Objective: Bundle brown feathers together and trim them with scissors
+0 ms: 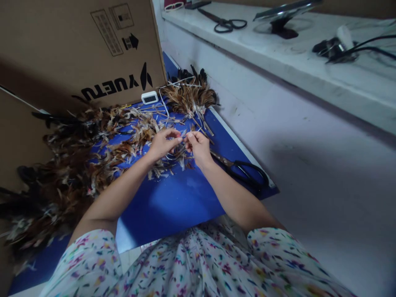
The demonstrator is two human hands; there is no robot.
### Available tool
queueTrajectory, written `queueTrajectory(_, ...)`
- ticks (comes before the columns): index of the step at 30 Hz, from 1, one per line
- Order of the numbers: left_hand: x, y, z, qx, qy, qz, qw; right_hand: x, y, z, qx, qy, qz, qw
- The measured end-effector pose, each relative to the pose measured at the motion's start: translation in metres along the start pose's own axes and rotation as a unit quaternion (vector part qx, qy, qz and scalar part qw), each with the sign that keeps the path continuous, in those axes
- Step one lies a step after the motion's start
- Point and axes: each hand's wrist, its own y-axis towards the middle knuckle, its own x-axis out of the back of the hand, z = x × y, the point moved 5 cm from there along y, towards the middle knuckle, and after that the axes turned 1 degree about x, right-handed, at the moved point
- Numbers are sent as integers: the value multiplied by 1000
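My left hand and my right hand meet above the blue tabletop, with thumbs and fingertips pinched close together. Something small and pale shows at the fingertips, too fine to name. Loose brown and white feathers lie beneath and left of my hands. Beyond them stands a thick bunch of brown and black feathers with pale quills toward me. Black-handled scissors rest right of my right hand, partly behind my forearm.
A large cardboard box stands at the back left, with a small white digital device before it. Heaped dark feathers cover the left side. On the ledge at right lie other scissors, a propped phone-like device and cables.
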Motion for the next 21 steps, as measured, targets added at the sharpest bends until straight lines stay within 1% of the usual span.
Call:
queueTrajectory(5,-1,-2,6,24,-60,-3,998,-1,-2,1,0,-2,2,1000)
queueTrajectory(9,2,-6,6,43,-66,-11,997,-2,-3,2,-5,-12,0,1000)
queueTrajectory(13,8,-10,10,55,-89,-39,994,-1,-3,2,2,-14,0,1000)
queueTrajectory(17,14,-15,16,83,-119,-76,987,-2,-4,1,7,-6,1,1000)
queueTrajectory(21,18,-20,17,106,-130,-88,982,-3,-5,0,7,3,4,1000)
